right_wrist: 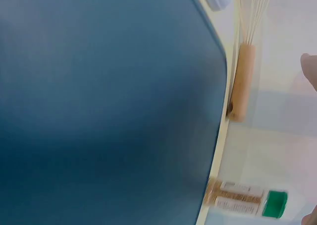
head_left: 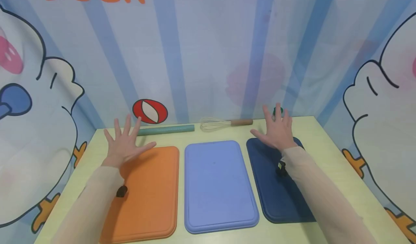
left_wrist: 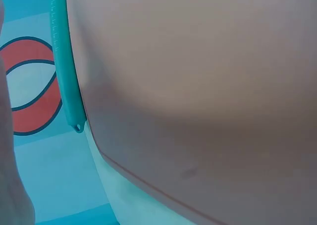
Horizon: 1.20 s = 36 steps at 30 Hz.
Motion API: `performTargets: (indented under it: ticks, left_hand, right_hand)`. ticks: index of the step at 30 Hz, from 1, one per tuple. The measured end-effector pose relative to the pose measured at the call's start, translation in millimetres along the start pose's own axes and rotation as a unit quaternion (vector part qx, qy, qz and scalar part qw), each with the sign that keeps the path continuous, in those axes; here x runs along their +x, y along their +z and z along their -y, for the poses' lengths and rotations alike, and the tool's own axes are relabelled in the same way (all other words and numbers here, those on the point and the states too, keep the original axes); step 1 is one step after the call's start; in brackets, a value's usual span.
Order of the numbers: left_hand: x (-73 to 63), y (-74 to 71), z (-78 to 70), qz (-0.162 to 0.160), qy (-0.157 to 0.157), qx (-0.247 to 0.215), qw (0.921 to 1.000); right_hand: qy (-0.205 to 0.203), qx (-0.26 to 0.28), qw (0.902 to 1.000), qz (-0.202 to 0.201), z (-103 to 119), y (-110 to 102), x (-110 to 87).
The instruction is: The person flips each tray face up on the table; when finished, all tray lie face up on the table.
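Observation:
My left hand (head_left: pixel 123 144) is held with fingers spread above the top left of an orange board (head_left: pixel 152 193), holding nothing. Over the dark blue board (head_left: pixel 273 193) hovers my right hand (head_left: pixel 277 131), its fingers splayed and nothing in its grasp. Between them lies a periwinkle board (head_left: pixel 219 186). Behind the boards rest a green rod with ruler-like marks (left_wrist: pixel 67 66) and a whisk (head_left: pixel 242 122) with a wooden handle. A small bottle with a green cap (right_wrist: pixel 240 197) stands behind the right hand, mostly hidden by its fingers in the head view.
The pale yellow table (head_left: pixel 325 142) meets a printed curtain (head_left: pixel 211 56) at its back edge. More curtain with cartoon ducks closes in both sides. A red and white ball (head_left: pixel 150 111) is printed behind the green rod.

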<state>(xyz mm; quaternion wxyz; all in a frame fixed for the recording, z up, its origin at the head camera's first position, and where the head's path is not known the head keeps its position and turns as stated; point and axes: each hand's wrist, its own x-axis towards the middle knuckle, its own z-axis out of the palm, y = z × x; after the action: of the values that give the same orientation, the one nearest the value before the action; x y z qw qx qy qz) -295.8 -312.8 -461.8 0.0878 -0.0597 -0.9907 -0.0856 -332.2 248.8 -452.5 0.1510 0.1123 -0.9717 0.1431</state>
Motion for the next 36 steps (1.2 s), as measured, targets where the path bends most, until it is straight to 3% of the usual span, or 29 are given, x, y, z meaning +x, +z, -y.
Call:
performTargets:
  ticks: [13,17,26,36]
  left_hand:
    - [-6.7,-6.2,-4.8,0.009,-0.005,-0.028,0.9996]
    - [-12.2,-9.9,-3.4,0.019,-0.003,-0.047,0.9987]
    - [-30.1,-12.5,6.7,0.04,-0.013,-0.065,0.997]
    - [-50.0,-17.0,10.2,0.08,-0.043,-0.078,0.9929]
  right_hand:
    - [-0.04,0.006,0.9992,-0.004,47,6,-2.3]
    - [-0.053,0.045,0.9976,0.001,65,8,-4.1]
    - [-0.068,0.128,0.9883,0.048,112,12,-12.5]
    - [-0.051,0.174,0.9732,0.141,156,20,-16.9]
